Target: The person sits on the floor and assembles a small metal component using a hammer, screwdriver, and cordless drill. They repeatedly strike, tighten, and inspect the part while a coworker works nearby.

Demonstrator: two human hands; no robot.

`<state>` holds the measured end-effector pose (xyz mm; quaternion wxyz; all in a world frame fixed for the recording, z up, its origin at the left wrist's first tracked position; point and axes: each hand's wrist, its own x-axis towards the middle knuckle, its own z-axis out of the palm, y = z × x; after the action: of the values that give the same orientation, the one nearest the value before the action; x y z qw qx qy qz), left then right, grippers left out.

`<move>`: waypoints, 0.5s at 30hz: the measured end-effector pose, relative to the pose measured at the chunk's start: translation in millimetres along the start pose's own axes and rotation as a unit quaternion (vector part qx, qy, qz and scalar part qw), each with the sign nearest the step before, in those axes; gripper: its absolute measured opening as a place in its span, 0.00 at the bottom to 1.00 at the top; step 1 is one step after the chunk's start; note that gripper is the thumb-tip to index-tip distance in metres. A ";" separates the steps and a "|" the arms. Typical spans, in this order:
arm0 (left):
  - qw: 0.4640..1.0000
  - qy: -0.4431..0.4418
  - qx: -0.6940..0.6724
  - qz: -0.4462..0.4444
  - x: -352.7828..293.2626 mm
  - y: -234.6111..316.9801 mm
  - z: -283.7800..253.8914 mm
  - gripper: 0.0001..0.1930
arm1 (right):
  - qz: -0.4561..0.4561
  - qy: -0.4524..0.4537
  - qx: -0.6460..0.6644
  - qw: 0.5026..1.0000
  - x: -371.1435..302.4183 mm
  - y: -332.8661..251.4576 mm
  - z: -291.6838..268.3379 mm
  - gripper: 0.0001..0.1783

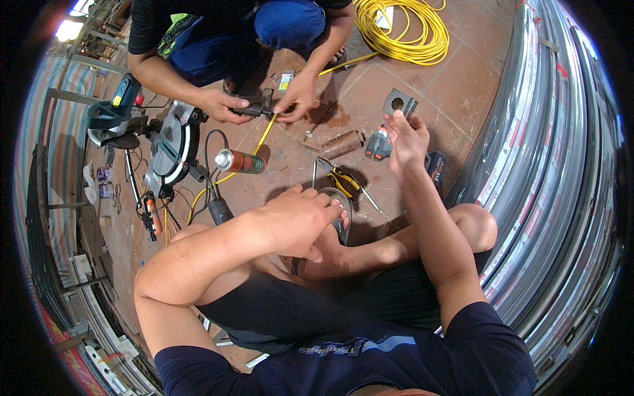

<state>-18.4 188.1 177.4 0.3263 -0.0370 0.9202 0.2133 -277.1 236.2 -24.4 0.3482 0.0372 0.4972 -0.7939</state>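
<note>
"Where is the metal piece?"

"The grey metal piece (pixel 408 104) is up in the right hand (pixel 409 144), over the tiled floor (pixel 456 86), nearer the wrapped metal profiles (pixel 528 165) than the mitre saw (pixel 173 142) is"

"Which way does it point?"

"Its face with the round hole is turned to the camera, the hole toward its left side, and its upper edge slopes down to the right. The fingers cover its lower end, so I can't settle its long axis"

"And the grip?"

"Thumb on the near face, fingers behind: the right hand is clamped on it. The left hand (pixel 298 216) lies by the bare toes (pixel 343 210), its fingers bent and close together; its palm is hidden, so I can't tell whether it holds anything"

"Any containers?"

"A red and green spray can (pixel 246 163), cap end to the left; I can't tell if it stands or lies. Then a brown cylinder (pixel 340 146), its long axis rising to the right. The contents of both are out of sight"

"What else is near?"

"Pliers (pixel 345 179) with yellow and black handles, and a grey and orange power tool (pixel 378 146) beside the right wrist. Across from them, a co-worker's hands (pixel 298 99) hold a dark tool (pixel 249 110)"
</note>
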 end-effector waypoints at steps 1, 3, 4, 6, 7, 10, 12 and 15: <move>1.000 -0.002 -0.001 -0.002 0.4 -0.1 0.3 0.53 | 0.006 -0.005 0.005 1.000 0.9 -0.5 -0.9 0.15; 1.000 -0.008 0.001 -0.005 0.9 -0.1 0.8 0.53 | 0.026 -0.006 0.015 1.000 2.1 -0.5 -1.7 0.15; 1.000 -0.006 0.001 -0.003 1.1 0.2 1.2 0.53 | 0.030 -0.005 0.011 0.999 2.2 0.4 -1.2 0.18; 1.000 -0.004 0.006 -0.001 0.8 1.0 1.3 0.53 | 0.030 0.009 0.006 0.999 1.3 3.4 1.9 0.25; 1.000 -0.003 0.006 0.000 0.7 1.4 1.3 0.53 | 0.008 -0.005 0.005 1.000 0.4 4.9 3.8 0.25; 1.000 -0.004 0.010 0.003 0.9 1.6 1.4 0.53 | -0.053 -0.018 -0.012 0.998 -2.0 6.7 9.0 0.25; 1.000 -0.003 0.010 0.009 0.5 1.2 2.0 0.52 | -0.095 -0.037 -0.025 0.994 -2.0 2.8 10.2 0.25; 1.000 0.002 0.014 0.005 -0.1 0.7 3.8 0.52 | -0.139 -0.061 0.006 0.988 -0.1 -8.7 9.5 0.23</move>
<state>-16.3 190.3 175.0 0.3238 -0.0280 0.9240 0.2016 -279.5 230.8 -13.0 0.2643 -0.0784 0.4704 -0.8383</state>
